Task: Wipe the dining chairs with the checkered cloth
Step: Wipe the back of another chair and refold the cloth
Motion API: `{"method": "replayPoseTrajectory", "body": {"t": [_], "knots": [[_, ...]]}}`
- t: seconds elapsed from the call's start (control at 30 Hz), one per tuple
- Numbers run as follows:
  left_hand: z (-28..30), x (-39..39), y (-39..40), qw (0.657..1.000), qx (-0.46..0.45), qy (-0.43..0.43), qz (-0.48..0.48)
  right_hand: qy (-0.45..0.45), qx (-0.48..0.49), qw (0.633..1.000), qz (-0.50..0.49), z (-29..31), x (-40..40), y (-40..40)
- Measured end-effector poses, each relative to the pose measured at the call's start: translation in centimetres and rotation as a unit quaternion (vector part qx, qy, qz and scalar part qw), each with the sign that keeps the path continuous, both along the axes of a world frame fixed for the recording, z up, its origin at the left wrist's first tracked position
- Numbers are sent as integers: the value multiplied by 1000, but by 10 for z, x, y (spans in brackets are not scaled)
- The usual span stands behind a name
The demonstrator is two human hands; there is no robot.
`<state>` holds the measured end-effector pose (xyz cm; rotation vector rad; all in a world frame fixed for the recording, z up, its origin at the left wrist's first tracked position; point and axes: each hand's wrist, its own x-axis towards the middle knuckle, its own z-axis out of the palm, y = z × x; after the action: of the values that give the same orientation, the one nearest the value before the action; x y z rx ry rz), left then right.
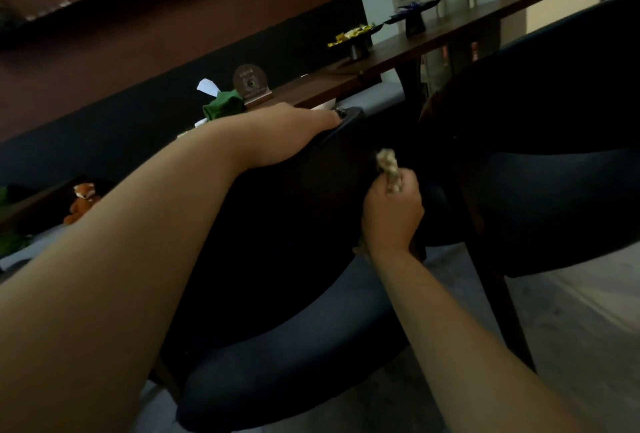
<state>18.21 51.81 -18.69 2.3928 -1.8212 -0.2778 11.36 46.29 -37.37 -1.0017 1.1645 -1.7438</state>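
A dark dining chair (277, 356) with a navy padded back fills the middle of the head view, seen tilted. My left hand (298, 131) rests over the top of its backrest, fingers curled over the far edge. My right hand (393, 214) grips the bunched checkered cloth (388, 169) and holds it against the chair's dark side near the backrest's right end. A bit of cloth also shows below my wrist. A second dark chair (540, 162) stands close on the right.
A long wooden dining table (450, 34) runs behind the chairs, carrying a green napkin (223, 106), a small round sign (250, 82) and dark stands with wrapped sweets (353, 35). A plush fox (81, 200) sits at left. Grey floor (571, 311) lies at lower right.
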Motion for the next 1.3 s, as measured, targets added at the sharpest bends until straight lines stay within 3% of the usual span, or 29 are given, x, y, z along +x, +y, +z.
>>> {"method": "replayPoseTrajectory", "body": {"t": [0.03,0.1,0.23,0.3,0.4,0.5,0.63,0.7,0.83,0.97,1.07,1.13,1.2,1.3], "knots": [[1,1,-2,1000,5,7,-6,7,61,997,36,-12,-2,-3],[1,3,0,1000,-4,5,-1,-17,88,993,82,-21,-7,-3],[-1,-1,2,999,-29,-7,-33,-104,-35,993,37,28,-8,6],[-2,-4,4,998,-44,-24,-48,-112,-32,993,16,52,-2,11],[-3,-6,11,992,-110,-11,-54,-65,-27,997,-24,57,3,23],[-4,0,28,978,-183,-11,-97,-42,-126,991,-33,51,6,54],[-7,15,71,981,-102,-81,-140,50,-332,942,13,31,4,87],[-12,22,87,980,-100,-102,-137,115,-386,915,-13,35,-9,70],[-17,17,86,929,-204,-260,-164,117,-370,917,-91,59,-18,39],[-21,16,86,894,-254,-325,-176,182,-418,888,-55,2,0,49],[-25,14,92,864,-294,-366,-184,300,-446,843,-4,-41,-5,55],[-28,13,95,853,-313,-374,-188,346,-482,804,34,-41,-17,52],[-29,14,99,857,-316,-360,-190,338,-516,785,43,-25,-32,46],[-26,27,109,892,-304,-277,-189,298,-514,804,27,16,-47,38]]}}
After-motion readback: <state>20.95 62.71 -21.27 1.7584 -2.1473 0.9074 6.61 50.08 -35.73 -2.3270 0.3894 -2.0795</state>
